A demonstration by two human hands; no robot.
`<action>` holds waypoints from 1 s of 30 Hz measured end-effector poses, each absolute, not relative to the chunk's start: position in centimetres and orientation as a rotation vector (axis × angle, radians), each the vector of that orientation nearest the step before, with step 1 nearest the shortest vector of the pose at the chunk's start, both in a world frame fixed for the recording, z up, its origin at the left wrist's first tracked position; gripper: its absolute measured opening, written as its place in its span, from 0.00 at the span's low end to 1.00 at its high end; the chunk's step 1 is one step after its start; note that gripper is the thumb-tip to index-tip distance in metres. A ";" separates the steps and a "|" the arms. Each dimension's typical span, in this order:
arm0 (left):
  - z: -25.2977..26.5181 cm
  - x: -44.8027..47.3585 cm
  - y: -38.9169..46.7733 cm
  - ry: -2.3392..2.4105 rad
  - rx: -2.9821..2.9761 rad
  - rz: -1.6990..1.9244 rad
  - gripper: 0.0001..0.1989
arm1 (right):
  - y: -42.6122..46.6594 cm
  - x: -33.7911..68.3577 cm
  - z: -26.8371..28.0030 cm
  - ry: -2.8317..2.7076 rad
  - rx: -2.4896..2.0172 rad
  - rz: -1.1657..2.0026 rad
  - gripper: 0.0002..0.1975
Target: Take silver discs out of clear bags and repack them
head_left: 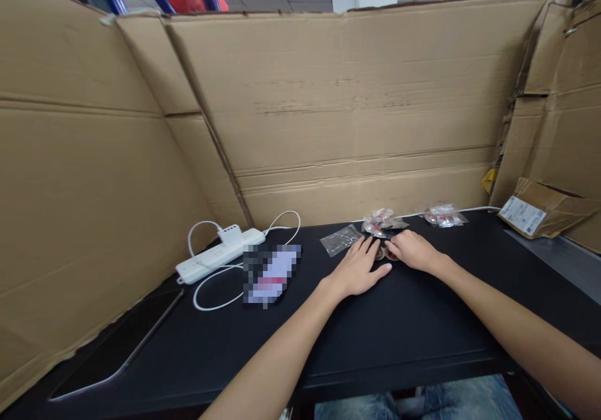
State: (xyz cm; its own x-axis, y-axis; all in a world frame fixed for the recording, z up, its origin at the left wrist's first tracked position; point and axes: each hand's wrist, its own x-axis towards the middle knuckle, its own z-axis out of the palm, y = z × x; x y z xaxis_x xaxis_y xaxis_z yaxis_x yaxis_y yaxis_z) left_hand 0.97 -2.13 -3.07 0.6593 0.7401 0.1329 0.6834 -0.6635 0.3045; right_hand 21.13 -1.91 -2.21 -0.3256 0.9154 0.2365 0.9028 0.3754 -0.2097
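Note:
My left hand point(359, 268) lies palm down on the black table point(375, 338), fingers stretched out and thumb apart. Its fingertips are beside a small round brownish piece point(380, 253). Close by on the right, my right hand point(413, 250) is closed, its fingers curled over another small round piece with some red point(390, 255). Whether it grips that piece is hidden. A flat clear plastic bag point(340, 240) lies just left of my left fingertips. Behind both hands is a pile of small clear packets point(381, 221) with red inside.
More clear packets point(442, 216) lie to the right, near an open cardboard box point(547, 208). On the left are a white power strip point(220, 257) with cables, a blurred-out phone-like object point(273, 276) and a dark tablet point(119, 345). Cardboard walls point(357, 94) enclose the table.

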 end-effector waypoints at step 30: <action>-2.0 1.5 -3.3 0.927 2.761 0.500 0.33 | -0.8 22.3 -3.1 -2.238 -1.465 0.193 0.09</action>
State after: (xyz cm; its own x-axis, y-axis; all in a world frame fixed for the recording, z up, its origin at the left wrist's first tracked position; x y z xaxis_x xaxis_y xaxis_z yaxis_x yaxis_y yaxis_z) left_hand 1.46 -3.25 -1.98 0.7483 0.6125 0.2550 0.5495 -0.7875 0.2790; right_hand 22.32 -0.75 -3.06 -0.3305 0.8963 0.2956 0.8323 0.4245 -0.3565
